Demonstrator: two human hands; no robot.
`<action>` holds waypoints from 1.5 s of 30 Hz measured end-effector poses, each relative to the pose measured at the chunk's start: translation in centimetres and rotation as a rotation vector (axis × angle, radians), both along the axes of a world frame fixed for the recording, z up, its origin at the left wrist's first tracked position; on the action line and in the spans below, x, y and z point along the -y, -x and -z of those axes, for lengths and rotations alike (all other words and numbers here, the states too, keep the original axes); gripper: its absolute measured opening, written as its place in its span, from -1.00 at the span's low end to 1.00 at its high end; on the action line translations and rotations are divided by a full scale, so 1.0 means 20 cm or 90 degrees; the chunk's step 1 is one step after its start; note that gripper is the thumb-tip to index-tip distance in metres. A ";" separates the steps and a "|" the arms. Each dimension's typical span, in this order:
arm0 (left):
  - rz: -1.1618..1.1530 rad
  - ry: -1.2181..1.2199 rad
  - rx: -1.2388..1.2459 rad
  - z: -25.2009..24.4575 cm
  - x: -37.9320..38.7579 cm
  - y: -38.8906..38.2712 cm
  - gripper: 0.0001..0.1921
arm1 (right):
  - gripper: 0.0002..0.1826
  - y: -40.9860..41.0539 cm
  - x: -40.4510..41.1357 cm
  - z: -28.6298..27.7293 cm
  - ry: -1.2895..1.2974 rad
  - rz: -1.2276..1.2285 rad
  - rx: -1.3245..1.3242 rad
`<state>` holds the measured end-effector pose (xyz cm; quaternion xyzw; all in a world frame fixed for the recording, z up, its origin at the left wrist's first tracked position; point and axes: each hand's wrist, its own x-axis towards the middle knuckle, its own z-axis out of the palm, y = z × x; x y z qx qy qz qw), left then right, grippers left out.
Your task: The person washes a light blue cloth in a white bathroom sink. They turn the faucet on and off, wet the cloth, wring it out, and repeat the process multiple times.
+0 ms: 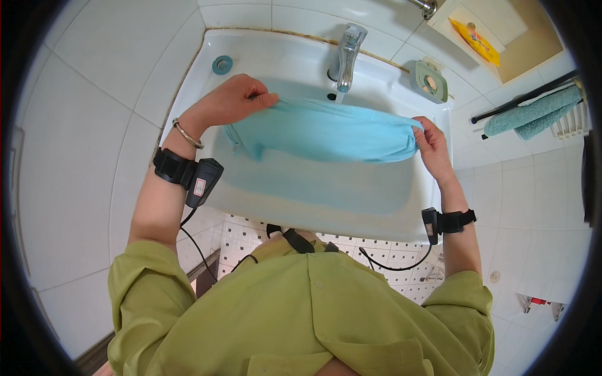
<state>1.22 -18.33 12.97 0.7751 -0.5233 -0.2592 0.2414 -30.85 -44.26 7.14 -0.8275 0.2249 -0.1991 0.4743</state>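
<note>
A wet light-blue cloth (324, 129) is stretched sideways across a white washbasin (301, 217) that holds water. My left hand (237, 99) pinches its upper left edge between thumb and fingers. At the other end, my right hand (430, 143) grips the bunched right corner. The cloth's lower part hangs down to the water, and a loose end trails at the left. Behind the cloth's middle stands a chrome faucet (347, 58), with a thin stream of water under its spout. Which kind of garment or towel the cloth is, I cannot tell.
A round blue drain stopper (222, 65) lies on the basin's back left ledge. The back right corner holds a green soap box (429, 82). On the right wall are a niche with a yellow packet (475, 41) and a rail with a teal towel (531, 113). Tiled wall (70, 141) borders the left.
</note>
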 end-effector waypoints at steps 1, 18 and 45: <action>-0.009 0.009 -0.010 0.02 0.01 -0.02 -0.60 | -0.82 -0.01 0.02 -0.02 -0.017 -0.001 -0.015; 0.110 -0.315 0.193 0.97 0.07 0.01 -0.21 | -0.14 -0.22 0.03 0.73 0.154 -0.140 -0.730; -0.443 0.282 -1.023 1.04 0.35 0.35 -0.41 | -0.58 -0.78 -0.60 0.32 -0.044 -0.048 -0.104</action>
